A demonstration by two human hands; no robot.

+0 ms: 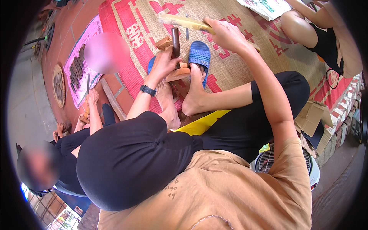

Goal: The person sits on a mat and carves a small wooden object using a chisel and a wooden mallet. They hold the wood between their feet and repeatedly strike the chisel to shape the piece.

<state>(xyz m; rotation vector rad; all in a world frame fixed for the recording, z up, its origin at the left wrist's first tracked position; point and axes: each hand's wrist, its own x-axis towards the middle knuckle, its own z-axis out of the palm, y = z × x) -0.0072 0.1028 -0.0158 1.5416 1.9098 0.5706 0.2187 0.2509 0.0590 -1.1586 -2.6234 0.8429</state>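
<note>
Head view: left hand [164, 63] grips a dark chisel [175, 40] upright on a wooden block [177, 73] pinned underfoot; right hand [226, 33] clenches a raised wooden mallet [184, 22]. Carving looks unfinished, midway.

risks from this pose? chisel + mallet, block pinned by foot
1. The left hand grips the dark chisel just below its struck end; a glancing blow from the wooden mallet in the right hand could hit the fingers.
2. The bare foot by the blue sandal steadies the wooden block; a slipped chisel could reach the toes.
3. If the block shifts underfoot, the strike may go off line.
</note>
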